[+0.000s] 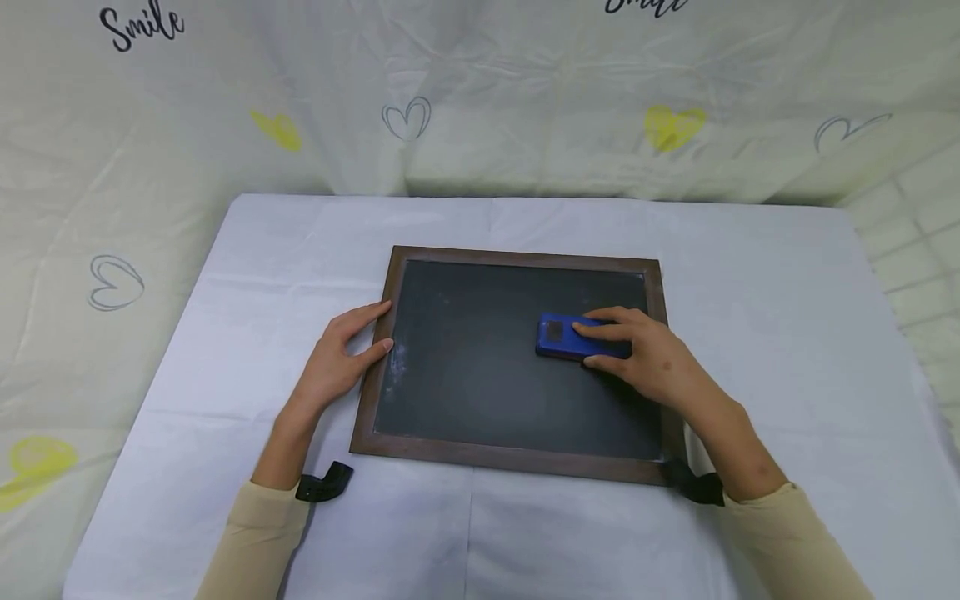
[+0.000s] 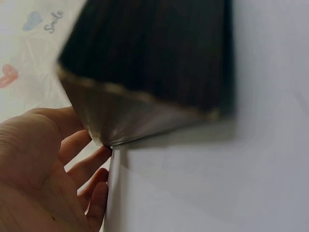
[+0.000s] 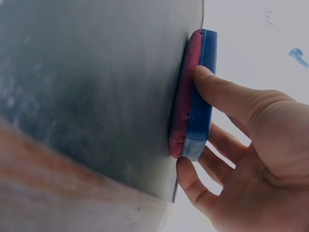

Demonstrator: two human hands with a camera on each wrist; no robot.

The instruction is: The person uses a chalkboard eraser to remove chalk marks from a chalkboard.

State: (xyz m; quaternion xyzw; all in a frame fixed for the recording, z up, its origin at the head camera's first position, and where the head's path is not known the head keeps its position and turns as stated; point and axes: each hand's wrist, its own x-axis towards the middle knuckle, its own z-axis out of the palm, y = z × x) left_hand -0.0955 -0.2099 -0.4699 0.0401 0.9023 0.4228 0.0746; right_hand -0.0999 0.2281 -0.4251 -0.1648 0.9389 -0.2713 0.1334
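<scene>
A chalkboard [image 1: 472,358] in a dark brown wooden frame [image 1: 480,454] lies on the white-covered table. My right hand [image 1: 656,358] pinches a blue board eraser [image 1: 555,330] against the right part of the dark surface. In the right wrist view, the eraser's red pad [image 3: 188,101] faces the board, with my thumb along its side. My left hand [image 1: 337,354] rests at the frame's left side, thumb and a fingertip touching the wood. Its other fingers show beside the frame's edge [image 2: 130,113] in the left wrist view. Pale chalk smudges mark the board near the left edge.
White cloth covers the table [image 1: 570,542] all around the board. Behind and to the left hangs a pale curtain [image 1: 487,108] printed with hearts and writing. Black wrist mounts [image 1: 326,482] protrude near both cuffs, the right one overlapping the frame's lower right corner.
</scene>
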